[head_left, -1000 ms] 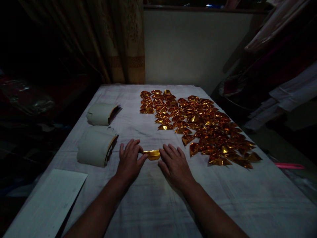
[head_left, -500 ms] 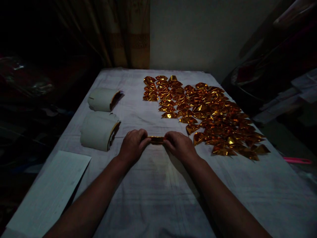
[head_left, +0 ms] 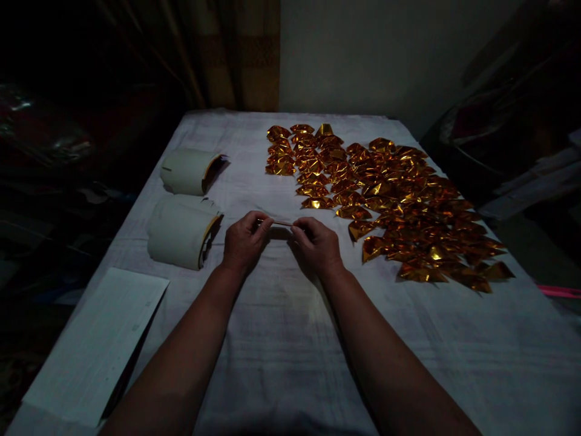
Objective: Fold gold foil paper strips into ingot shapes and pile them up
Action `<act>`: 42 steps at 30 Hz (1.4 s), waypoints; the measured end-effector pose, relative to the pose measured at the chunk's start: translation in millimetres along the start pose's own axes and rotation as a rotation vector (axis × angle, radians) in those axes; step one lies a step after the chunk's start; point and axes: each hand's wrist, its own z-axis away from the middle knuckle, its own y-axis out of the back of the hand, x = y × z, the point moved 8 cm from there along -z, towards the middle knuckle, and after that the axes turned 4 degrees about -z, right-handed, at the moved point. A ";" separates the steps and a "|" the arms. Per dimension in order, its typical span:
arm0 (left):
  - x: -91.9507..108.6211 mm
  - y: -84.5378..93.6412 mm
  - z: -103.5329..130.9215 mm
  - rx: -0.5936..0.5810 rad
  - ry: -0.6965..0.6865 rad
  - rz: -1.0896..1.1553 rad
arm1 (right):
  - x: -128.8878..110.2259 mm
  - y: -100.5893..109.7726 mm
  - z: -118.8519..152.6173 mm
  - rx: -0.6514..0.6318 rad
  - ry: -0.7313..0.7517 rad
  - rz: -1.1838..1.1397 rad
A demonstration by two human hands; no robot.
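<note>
A thin, narrow folded paper strip (head_left: 282, 223) is stretched level between my two hands, a little above the cloth. My left hand (head_left: 245, 241) pinches its left end between thumb and fingers. At the right end my right hand (head_left: 318, 243) grips it the same way. Just beyond and to the right lie many shiny gold foil folded pieces (head_left: 390, 194), set in rows that crowd together toward the right.
A white cloth covers the table (head_left: 281, 363). On its left stand two curved pale stacks of sheets, one farther (head_left: 186, 171) and one nearer (head_left: 179, 233). A flat pale sheet or booklet (head_left: 97, 339) lies at the near left. Behind are a curtain (head_left: 236, 54) and a wall.
Both hands have lifted slightly and tilted the held strip, so its gold face no longer shows and only a thin pale edge is seen. The camera view has shifted slightly.
</note>
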 end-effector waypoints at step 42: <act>10.5 -2.8 3.7 -0.023 -0.147 -0.303 | 6.3 8.9 -1.2 0.106 -0.010 0.122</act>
